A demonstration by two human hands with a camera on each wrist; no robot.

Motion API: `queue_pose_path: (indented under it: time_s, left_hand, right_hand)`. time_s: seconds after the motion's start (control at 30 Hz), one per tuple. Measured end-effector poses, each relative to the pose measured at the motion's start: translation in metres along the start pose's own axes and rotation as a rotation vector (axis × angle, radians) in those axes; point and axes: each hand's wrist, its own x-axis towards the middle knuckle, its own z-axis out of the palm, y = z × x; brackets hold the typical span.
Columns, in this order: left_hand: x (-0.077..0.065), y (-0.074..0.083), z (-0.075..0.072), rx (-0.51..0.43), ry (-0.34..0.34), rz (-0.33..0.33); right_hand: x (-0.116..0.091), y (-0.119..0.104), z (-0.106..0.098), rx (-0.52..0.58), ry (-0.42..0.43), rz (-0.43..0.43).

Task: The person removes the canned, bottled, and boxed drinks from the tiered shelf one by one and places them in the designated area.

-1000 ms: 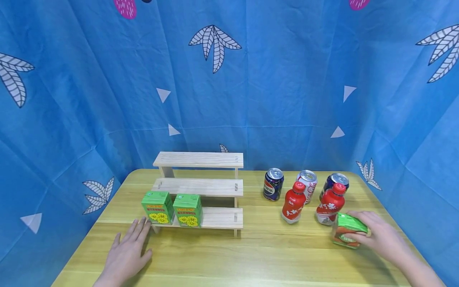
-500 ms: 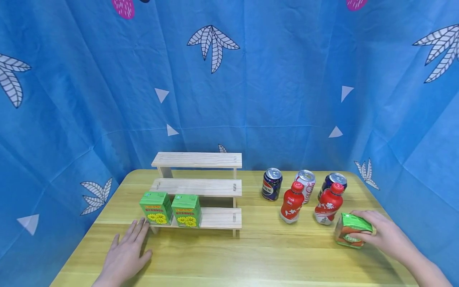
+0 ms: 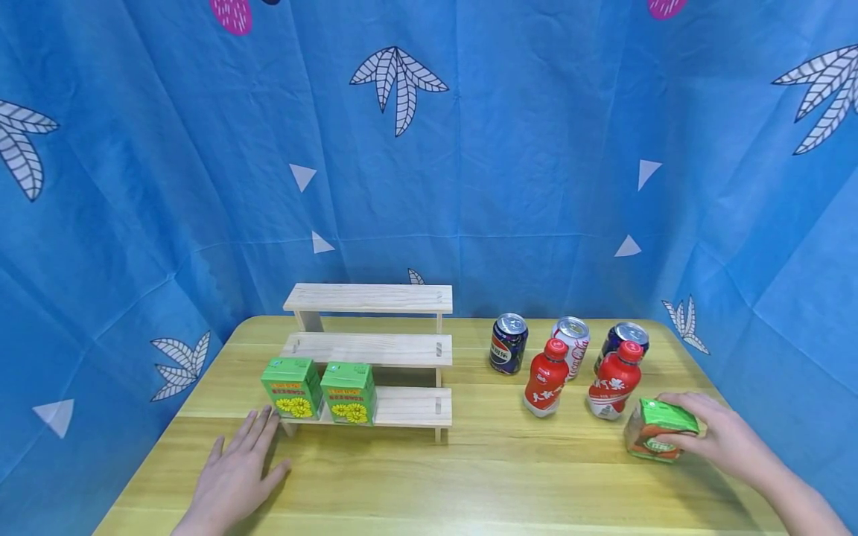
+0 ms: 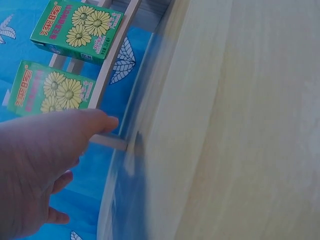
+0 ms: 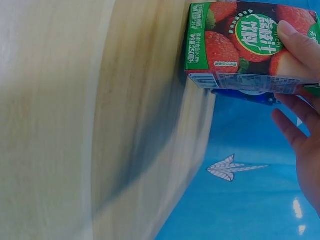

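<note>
Right hand: at the lower right of the head view, the right hand [image 3: 717, 441] pinches a red and green juice box [image 3: 647, 433] between thumb and fingers.
Juice box: upright, lower right of the frame, just in front of the right-hand bottle; whether its base touches the table [image 3: 469, 487] I cannot tell.
Left hand: the left hand [image 3: 234, 470] lies at the lower left, fingers straight and spread, holding nothing, fingertips near the wooden shelf [image 3: 367, 298].
Shelf: three steps, left of centre; the left green box [image 3: 291, 392] and right green box [image 3: 348, 396] stand side by side on the lowest.
Bottles: the left bottle [image 3: 544, 385] and right bottle [image 3: 613, 388], both red, stand right of centre.
Cans: a blue can [image 3: 509, 346], a white can [image 3: 573, 341] and a dark can [image 3: 627, 333] stand behind them.
Backdrop: a blue curtain [image 3: 523, 179] fills the upper frame.
</note>
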Motion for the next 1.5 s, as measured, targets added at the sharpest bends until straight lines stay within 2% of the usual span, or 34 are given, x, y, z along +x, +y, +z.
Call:
queue_pose_path:
  time_s: [0.2,0.4,0.67,0.93,1.13,1.3,1.5]
  left_hand:
    - [0.000,0.000,-0.001,-0.003,-0.007,-0.001]
    - [0.000,0.000,-0.002,-0.010,-0.010,-0.002]
    - [0.000,0.000,-0.002,-0.012,-0.019,-0.007]
    - [0.001,0.000,-0.002,-0.009,-0.018,-0.006]
    - [0.001,0.000,-0.004,-0.008,-0.008,0.006]
    - [0.001,0.000,-0.005,-0.010,-0.011,0.013]
    - [0.002,-0.002,-0.008,-0.037,-0.018,0.025]
  right_hand:
    - [0.001,0.003,-0.005,0.039,-0.021,0.006]
    - [-0.001,0.009,-0.011,0.134,-0.109,0.107]
    - [-0.002,0.016,-0.018,0.235,-0.227,0.190]
    - [-0.001,0.017,-0.021,0.337,-0.289,0.205]
    - [0.001,0.016,-0.024,0.320,-0.288,0.174]
    - [0.002,0.013,-0.026,0.313,-0.311,0.187]
    - [0.004,0.006,-0.033,0.233,-0.243,0.176]
